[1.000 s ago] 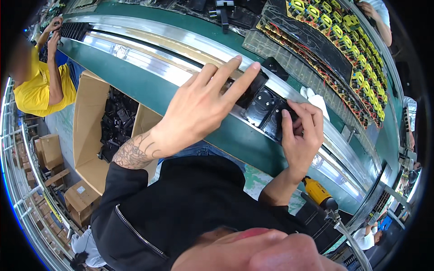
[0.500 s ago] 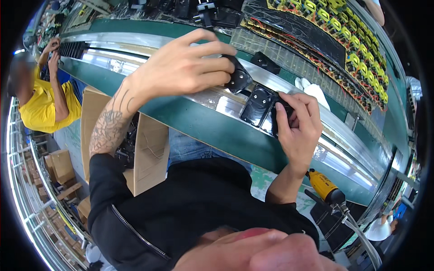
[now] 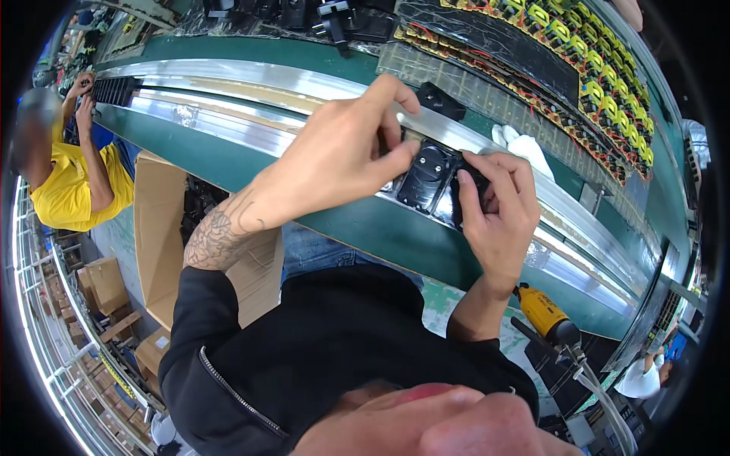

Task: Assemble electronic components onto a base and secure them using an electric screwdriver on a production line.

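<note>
A short row of glossy black plastic housings sits on the aluminium rail, with a middle housing [image 3: 426, 175] showing a round recess and small metal dots. My left hand [image 3: 342, 148] pinches another black housing at the left end of the row, between thumb and fingers. Most of that piece is hidden behind the hand. Thumb and fingers of my right hand [image 3: 503, 201] grip the right-end black housing [image 3: 458, 199], partly covering it. Just beyond the rail lies a separate black plastic part [image 3: 441, 101].
Circuit boards with yellow coils [image 3: 593, 68] stand in rows at the far right, near a white glove [image 3: 525, 148]. A yellow power screwdriver [image 3: 544, 311] hangs by the bench's near edge. An open cardboard box [image 3: 160, 235] is at left; a person in yellow [image 3: 80, 178] works beyond.
My left hand has brought its black housing down and rightward, from above the rail to the left end of the row. My right hand has stayed nearly still.
</note>
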{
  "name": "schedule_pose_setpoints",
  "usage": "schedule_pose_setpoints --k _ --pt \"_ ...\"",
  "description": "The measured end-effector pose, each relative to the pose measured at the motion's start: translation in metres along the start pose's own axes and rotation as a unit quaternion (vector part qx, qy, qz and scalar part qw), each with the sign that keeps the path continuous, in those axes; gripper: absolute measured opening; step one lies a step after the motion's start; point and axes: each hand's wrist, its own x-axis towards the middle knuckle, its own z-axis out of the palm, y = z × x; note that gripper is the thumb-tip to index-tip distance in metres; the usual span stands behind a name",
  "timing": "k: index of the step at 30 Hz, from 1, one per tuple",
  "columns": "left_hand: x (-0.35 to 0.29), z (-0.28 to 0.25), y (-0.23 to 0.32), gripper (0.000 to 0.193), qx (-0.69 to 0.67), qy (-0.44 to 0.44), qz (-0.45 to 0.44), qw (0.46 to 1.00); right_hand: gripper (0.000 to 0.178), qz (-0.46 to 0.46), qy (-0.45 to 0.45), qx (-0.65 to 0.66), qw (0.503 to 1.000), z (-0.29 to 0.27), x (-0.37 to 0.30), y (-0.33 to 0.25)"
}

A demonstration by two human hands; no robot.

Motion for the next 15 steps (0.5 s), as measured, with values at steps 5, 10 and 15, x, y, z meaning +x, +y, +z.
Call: schedule_pose_setpoints --k 5,10,15 --pt "0.042 -0.014 -0.001 0.008 0.226 0.114 0.307 0.917 0.021 0.006 0.002 -0.012 1.0 0.001 -0.002 -0.002" --pt "0.1 -0.009 0.005 0.015 0.429 -0.108 0.206 0.873 0.021 0.003 -0.01 -0.001 1.0 0.0 0.0 -0.007" --pt "0.106 -0.001 -0.025 0.014 0.316 -0.11 0.094 0.938 0.022 0.029 -0.008 0.002 1.0 0.003 0.007 -0.011"
